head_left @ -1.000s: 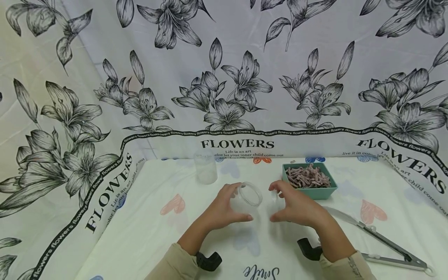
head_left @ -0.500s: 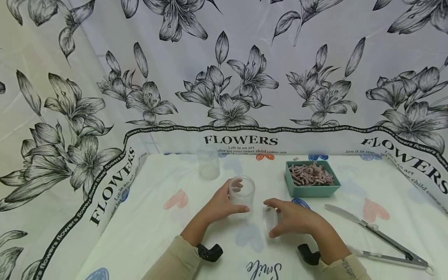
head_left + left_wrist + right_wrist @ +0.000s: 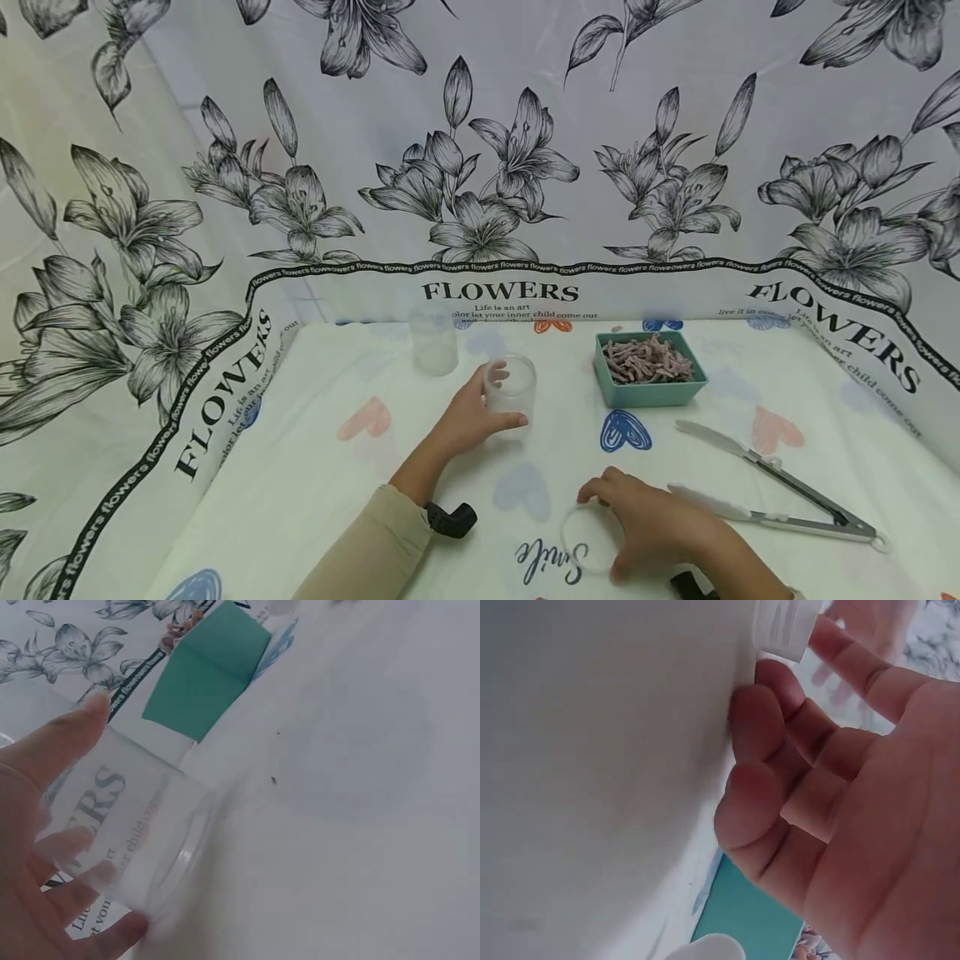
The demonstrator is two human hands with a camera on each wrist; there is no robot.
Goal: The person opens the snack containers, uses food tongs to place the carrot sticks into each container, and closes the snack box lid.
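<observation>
My left hand (image 3: pixel 472 417) grips a clear plastic jar (image 3: pixel 513 392) by its side, with the round opening facing up. In the left wrist view, the thumb and fingers wrap the jar (image 3: pixel 142 817). My right hand (image 3: pixel 652 517) is low over the cloth, thumb and fingers curved about the right edge of a clear round lid (image 3: pixel 564 533). The lid lies flat beside the printed word "Smile". In the right wrist view, a ridged piece of clear plastic (image 3: pixel 786 628) shows beside the bent fingers (image 3: pixel 754 802); part of the lid is out of view.
A second clear jar (image 3: pixel 435 346) stands at the back left. Toward the back right, a teal box (image 3: pixel 652 395) holds many purplish-brown strips (image 3: pixel 647 358). Open metal tongs (image 3: pixel 795 483) lie to the right, near my right hand. A flower-printed curtain (image 3: pixel 510 225) rises behind the cloth-covered table (image 3: pixel 315 467).
My right hand has moved away from the jar, toward me, and brought the lid down to the cloth. The jar, still in my left hand, has turned from tilted to upright.
</observation>
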